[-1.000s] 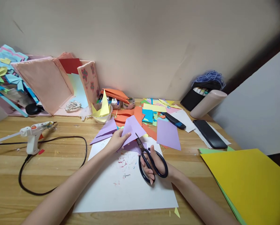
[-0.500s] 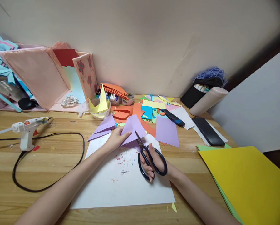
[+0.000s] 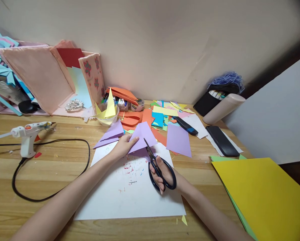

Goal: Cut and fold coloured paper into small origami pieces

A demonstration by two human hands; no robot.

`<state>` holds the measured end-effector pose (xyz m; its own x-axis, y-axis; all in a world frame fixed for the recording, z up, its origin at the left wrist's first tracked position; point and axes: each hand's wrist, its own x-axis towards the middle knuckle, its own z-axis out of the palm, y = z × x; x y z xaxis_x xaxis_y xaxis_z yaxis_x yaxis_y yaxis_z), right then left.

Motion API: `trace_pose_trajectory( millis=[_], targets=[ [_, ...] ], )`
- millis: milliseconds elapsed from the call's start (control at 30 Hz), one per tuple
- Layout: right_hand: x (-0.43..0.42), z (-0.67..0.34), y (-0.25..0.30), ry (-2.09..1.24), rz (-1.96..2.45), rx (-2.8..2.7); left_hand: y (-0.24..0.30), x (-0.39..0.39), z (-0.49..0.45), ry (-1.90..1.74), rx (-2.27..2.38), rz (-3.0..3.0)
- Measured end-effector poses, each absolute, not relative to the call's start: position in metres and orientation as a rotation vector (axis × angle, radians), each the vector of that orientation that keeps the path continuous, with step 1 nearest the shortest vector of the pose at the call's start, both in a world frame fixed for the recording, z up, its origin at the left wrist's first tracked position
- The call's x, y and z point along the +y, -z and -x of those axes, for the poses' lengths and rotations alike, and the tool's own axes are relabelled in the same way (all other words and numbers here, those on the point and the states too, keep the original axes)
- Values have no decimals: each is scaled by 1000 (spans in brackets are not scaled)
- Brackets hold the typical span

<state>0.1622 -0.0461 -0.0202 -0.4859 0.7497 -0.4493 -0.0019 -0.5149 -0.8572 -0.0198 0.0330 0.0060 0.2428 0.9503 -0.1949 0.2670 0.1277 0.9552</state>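
Note:
A folded piece of purple paper [image 3: 142, 135] is pinched in my left hand [image 3: 124, 146], thumb on top. My right hand [image 3: 162, 175] grips a pair of black-handled scissors [image 3: 156, 167], fingers through the loops. The blades lie across the lower right part of the purple paper, pointing up and left; whether they are cutting into it I cannot tell. Beneath both hands lies a large white sheet [image 3: 132, 204] with red and blue marks. More purple paper rests on either side: folded pieces [image 3: 112, 132] at the left and a flat rectangle [image 3: 178, 140] at the right.
A white glue gun [image 3: 28, 139] with a looping black cable is on the left. Behind are a pink box [image 3: 39, 77], a bowl [image 3: 107, 120] with yellow paper and coloured scraps [image 3: 162, 112]. At right: a utility knife [image 3: 186, 126], a black phone [image 3: 222, 140] and yellow sheets [image 3: 262, 190].
The scissors' handles have drawn slightly closer together. The purple paper stays in my left hand, and the view has shifted a little.

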Motion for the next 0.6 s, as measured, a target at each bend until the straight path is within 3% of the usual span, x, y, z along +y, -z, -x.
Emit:
trace_pose_trajectory(
  millis=[600],
  targets=[
    [-51, -160, 12, -1898, 1258, -1257, -3, 26, 12, -923, 1269, -1524]
  ],
)
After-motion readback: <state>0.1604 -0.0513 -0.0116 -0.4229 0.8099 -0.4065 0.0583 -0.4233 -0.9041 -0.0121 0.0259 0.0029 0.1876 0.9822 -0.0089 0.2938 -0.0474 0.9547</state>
